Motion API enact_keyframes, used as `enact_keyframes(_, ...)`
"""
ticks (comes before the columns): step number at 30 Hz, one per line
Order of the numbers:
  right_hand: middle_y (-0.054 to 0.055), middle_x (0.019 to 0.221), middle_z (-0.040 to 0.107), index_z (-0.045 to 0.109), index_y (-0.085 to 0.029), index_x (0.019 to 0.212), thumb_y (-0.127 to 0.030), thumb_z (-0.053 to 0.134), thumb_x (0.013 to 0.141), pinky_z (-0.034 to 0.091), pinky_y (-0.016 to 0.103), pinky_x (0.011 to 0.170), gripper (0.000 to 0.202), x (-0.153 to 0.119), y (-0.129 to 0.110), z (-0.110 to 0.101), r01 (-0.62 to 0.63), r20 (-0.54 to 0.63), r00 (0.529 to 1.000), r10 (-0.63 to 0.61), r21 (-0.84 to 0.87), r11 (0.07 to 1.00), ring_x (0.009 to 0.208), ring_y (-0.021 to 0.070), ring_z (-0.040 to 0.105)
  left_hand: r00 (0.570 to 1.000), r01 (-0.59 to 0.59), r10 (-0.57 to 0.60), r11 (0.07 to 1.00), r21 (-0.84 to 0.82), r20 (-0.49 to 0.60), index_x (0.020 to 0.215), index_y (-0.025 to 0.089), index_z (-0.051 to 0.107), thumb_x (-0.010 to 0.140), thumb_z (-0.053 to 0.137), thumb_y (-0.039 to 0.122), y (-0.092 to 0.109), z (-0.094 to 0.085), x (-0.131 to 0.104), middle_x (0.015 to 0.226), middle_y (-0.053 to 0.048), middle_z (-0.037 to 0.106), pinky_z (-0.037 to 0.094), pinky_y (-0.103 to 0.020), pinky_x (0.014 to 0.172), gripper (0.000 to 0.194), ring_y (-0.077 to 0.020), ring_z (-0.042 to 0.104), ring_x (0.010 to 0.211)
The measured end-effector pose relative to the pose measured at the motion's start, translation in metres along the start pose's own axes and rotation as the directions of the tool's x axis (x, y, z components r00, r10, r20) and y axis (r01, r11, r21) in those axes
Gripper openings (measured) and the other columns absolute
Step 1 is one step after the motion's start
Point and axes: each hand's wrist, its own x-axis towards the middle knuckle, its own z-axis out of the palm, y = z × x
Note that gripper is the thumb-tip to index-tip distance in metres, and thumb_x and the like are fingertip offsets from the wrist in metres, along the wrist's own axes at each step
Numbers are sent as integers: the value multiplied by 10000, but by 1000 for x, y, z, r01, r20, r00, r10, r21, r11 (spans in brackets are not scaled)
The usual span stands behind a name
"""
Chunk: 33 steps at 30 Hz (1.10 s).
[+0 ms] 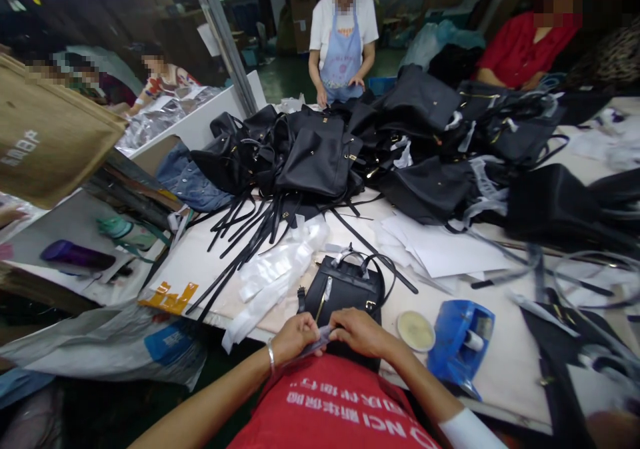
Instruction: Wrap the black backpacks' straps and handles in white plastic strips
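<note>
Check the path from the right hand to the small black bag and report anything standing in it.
Nothing visible stands between them: the bag is just beyond the right hand. The plastic strip is held between both hands; the blue dispenser stands off to the right.

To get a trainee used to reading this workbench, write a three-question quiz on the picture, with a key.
1. True or false: the purple bottle lies on its side.
2. What do the left hand and the right hand both grip? A) a pair of scissors; B) a thin greyish strip; C) a metal ring
3. Fill in the colour: the round pale dish sits between the small black bag and the ____ plastic object.
Key: 1 true; 2 B; 3 blue
</note>
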Motion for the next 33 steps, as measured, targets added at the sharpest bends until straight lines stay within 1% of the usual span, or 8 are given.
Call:
enact_keyframes(7,43,891,668,629,-202,930,-347,526,877,358,281,774,185,2,21,-14,-136,-25,991,134,-74,988,868,194,577,1000,12,-12,1000,-14,23,713,181,462,665,628,277,7,-21,14,593,-28,675,409,-225,490,198,-151,621,495)
enact_keyframes(13,21,889,666,620,-213,924,-338,544,872,353,264,771,156,22,0,-7,2,8,1000,-2,-20,1000,862,179,575,999,1,-1,1000,5,43,712,187,474,687,574,251,8,-27,20,604,-19,679,411,-233,492,121,-162,630,506)
enact_keyframes(17,26,910,669,613,-215,982,-335,571,853,347,282,784,181,24,7,-11,-69,-15,998,68,-85,994,876,193,570,1000,-15,15,1000,-8,-3,687,187,473,679,577,245,9,-36,19,579,-14,673,410,-231,499,119,-161,626,505)
enact_keyframes(19,34,870,670,623,-200,936,-314,567,851,346,284,770,153,27,8,-10,-90,-21,996,88,-124,988,858,196,572,999,-30,29,999,-14,-32,681,186,478,676,576,243,11,-35,19,575,-11,671,412,-229,499,114,-156,621,501)
enact_keyframes(24,25,846,670,624,-201,888,-289,564,847,348,270,755,115,36,2,-10,49,58,997,-43,-108,993,832,185,584,1000,-16,15,999,-42,-23,677,186,483,673,595,266,18,-26,22,552,3,644,423,-231,480,138,-157,618,494)
enact_keyframes(27,30,902,676,610,-210,993,-337,591,834,346,292,801,204,32,13,-18,7,24,1000,-4,-122,992,868,198,586,999,-25,23,999,-38,-41,678,182,478,679,596,257,18,-29,22,571,-7,652,442,-241,501,140,-158,623,505)
enact_keyframes(30,44,880,681,624,-193,936,-286,583,833,340,308,816,144,31,21,-20,-34,2,999,35,-178,983,869,206,587,997,-32,31,999,-14,-74,689,179,475,697,594,259,16,-28,23,583,-12,655,436,-233,503,144,-158,630,518)
enact_keyframes(33,43,834,679,630,-187,853,-239,580,821,351,295,794,79,35,18,-15,46,64,997,-36,-170,984,842,197,591,998,-41,41,999,0,-39,717,178,480,737,578,278,14,-21,26,627,-23,672,431,-224,513,141,-149,635,533)
